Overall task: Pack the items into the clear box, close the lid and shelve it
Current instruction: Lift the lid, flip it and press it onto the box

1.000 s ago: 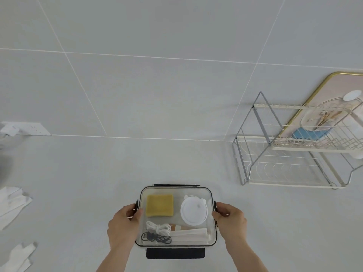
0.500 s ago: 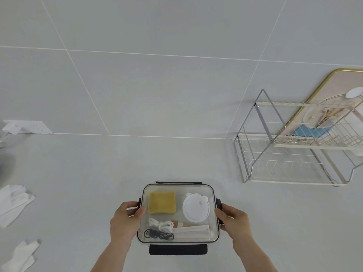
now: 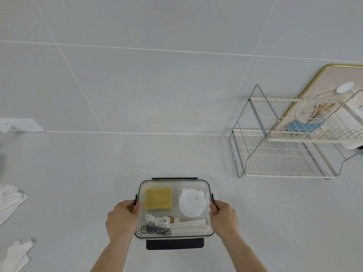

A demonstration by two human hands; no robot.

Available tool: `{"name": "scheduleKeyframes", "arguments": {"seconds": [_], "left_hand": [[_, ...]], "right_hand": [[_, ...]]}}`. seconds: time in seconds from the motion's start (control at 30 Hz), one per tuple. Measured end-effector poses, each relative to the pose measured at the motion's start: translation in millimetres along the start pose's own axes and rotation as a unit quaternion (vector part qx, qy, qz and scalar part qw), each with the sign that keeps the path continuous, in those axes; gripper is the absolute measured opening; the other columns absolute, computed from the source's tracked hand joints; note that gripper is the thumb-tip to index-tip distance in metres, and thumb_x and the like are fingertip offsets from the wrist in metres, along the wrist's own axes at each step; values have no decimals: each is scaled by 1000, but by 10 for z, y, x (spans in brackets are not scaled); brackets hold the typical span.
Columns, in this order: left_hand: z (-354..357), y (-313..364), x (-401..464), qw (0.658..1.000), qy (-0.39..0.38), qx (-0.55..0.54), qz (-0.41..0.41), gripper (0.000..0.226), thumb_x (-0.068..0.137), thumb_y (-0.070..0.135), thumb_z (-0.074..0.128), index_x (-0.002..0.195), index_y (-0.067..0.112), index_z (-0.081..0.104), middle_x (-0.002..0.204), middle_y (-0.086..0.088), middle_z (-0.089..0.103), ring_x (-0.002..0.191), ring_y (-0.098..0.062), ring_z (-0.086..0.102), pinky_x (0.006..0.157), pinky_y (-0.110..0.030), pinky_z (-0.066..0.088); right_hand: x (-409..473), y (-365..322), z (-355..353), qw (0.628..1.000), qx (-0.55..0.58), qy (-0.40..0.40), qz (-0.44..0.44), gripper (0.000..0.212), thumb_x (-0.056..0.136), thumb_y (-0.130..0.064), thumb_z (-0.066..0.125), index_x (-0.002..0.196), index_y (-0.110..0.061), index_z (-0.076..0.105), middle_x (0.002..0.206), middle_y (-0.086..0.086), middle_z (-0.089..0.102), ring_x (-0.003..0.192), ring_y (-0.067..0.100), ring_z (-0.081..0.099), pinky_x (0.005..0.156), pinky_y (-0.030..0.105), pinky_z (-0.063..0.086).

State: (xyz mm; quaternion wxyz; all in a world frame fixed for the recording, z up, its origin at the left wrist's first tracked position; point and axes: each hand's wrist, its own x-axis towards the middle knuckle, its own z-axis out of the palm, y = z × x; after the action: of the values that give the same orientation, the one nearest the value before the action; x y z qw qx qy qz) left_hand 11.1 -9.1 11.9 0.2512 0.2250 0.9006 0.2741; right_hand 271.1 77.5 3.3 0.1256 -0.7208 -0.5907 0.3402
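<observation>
Packing looks done: the sponge, round case and cables lie in your box under its lid; your left hand and right hand grip its two sides on the counter; the near latch appears unfastened; shelving on the rack remains

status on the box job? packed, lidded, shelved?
Packed: the yellow sponge, round white container, white cable and black cable lie inside the clear box, and the lid appears to be on. In hand: the left hand and right hand grip the side latches; whether they are snapped is unclear. Left: the box sits on the counter, not on the wire rack.
</observation>
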Motion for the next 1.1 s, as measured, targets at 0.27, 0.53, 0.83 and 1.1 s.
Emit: {"name": "scheduleKeyframes", "arguments": {"seconds": [0.27, 0.53, 0.83, 1.1], "left_hand": [[-25, 25, -10, 974, 23, 124, 188, 50, 80, 36, 73, 125, 24, 55, 118, 0, 64, 110, -27, 57, 84, -40, 47], [246, -26, -395, 801, -202, 227, 515, 106, 59, 82, 60, 150, 43, 22, 162, 19, 6, 151, -9, -7, 120, -37, -3], [273, -64, -291, 787, -194, 246, 532, 97, 71, 75, 57, 152, 45, 14, 164, 19, -7, 150, -11, -12, 118, -36, -1], [318, 22, -135, 778, -192, 272, 532, 94, 75, 75, 54, 153, 45, 9, 165, 15, -4, 150, -12, -14, 118, -36, -3]], "right_hand": [[55, -28, -148, 999, -28, -13, -29, 16, 91, -25, 64, 105, -20, 71, 100, 3, 69, 89, 26, 65, 76, 33, 49], [351, -653, 34, 911, -187, -53, -364, 70, 91, -40, 63, 152, -22, 33, 159, 1, 35, 149, 22, 24, 120, 38, 22], [540, -818, 224, 906, -215, -135, -338, 68, 91, -47, 61, 150, -29, 34, 150, -9, 44, 140, 17, 34, 120, 34, 14], [687, -819, 263, 899, -218, -120, -360, 65, 93, -48, 56, 150, -27, 35, 146, -7, 47, 137, 18, 38, 122, 35, 10]]}}
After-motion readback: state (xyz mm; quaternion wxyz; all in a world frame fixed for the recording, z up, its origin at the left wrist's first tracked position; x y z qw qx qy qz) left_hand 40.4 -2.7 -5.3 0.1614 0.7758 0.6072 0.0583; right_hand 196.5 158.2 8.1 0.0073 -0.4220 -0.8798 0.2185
